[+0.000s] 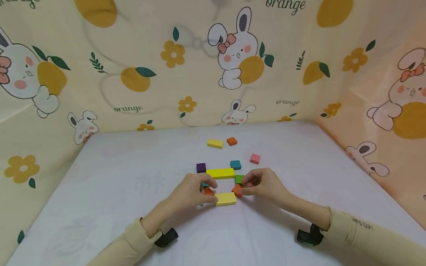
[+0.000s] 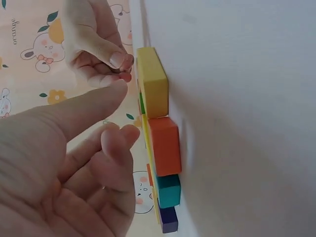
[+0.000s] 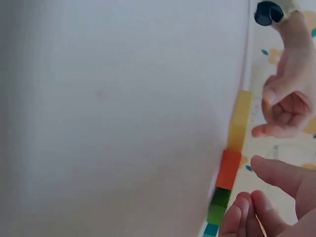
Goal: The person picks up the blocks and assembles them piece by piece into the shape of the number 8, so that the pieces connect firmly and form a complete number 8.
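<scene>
Wooden blocks form a ring on the table. Its front is a pale yellow block, its back a bright yellow block. An orange block and a green block make the right side. On the left are another orange block, a teal block and a purple block. My left hand hovers over the front left corner, thumb and fingers apart. My right hand is just above the right orange and green blocks, a gap between thumb and fingertips. Neither hand visibly holds anything.
Behind the ring lie a second teal block, a pink block, a far yellow block and a far orange block. White cloth covers the table. Patterned curtains stand at the back and sides.
</scene>
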{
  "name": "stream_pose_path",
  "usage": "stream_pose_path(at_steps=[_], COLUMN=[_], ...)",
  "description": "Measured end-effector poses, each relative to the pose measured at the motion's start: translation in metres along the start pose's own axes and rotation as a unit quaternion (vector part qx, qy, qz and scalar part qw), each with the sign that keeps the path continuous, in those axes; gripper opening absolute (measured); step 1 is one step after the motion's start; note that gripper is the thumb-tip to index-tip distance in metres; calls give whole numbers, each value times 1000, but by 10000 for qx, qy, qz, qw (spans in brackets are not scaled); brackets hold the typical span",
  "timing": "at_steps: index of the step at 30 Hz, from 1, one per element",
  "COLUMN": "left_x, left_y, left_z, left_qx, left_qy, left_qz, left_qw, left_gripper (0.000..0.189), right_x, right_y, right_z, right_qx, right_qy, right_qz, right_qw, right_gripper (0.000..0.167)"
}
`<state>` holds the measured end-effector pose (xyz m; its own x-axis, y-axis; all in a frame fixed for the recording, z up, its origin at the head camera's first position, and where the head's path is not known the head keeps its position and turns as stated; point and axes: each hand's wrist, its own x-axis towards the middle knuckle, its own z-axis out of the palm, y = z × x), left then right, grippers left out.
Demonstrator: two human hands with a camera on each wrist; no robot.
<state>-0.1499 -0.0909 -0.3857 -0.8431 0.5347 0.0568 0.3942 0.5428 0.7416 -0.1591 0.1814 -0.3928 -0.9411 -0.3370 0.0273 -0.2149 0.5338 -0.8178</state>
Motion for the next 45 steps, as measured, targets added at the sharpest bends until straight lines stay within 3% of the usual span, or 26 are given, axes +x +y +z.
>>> stream_pose_path(at_steps=[13,45], left_x=[1,0], left_y=[-4,-2], left_z=[8,12], left_qx=[97,64], left_qy=[-103,-40], left_qz=[19,-14], left_qw=[9999,10000], left_gripper=[25,25], right_x=[0,-5], right_y=[-4,-5], right_z=[10,4], right_qx=[-633,-621], right_qy=[110,20], right_qz=[174,10], right_qw=[9978,9981], right_gripper=[27,24])
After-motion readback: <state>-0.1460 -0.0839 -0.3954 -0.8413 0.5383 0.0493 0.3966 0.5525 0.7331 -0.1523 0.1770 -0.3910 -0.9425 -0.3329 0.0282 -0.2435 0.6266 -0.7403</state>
